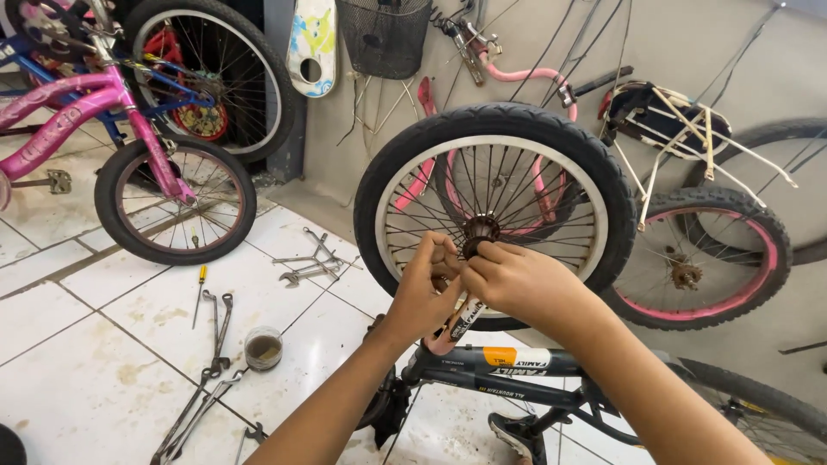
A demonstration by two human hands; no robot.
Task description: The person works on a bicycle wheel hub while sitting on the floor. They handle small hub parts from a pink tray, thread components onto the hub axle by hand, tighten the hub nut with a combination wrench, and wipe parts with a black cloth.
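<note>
Hands meet at wheel hub [480,231], centre frame: my left hand [426,288] & right hand [517,280] pinch narrowly on the axle end, apparently fitting wheel [493,211] into the fork. Next likely needs a spanner [301,274], lying on floor to the left.

Both my forearms rise from the bottom edge and meet near the middle of the view — bare, no sleeves. My left hand [424,288] comes up from the lower left, wrist bent, fingers curled inward with the tips pinched together. My right hand [515,280] reaches in from the lower right, knuckles up, fingers folded toward the left — the two hands touching at the fingertips.
</note>
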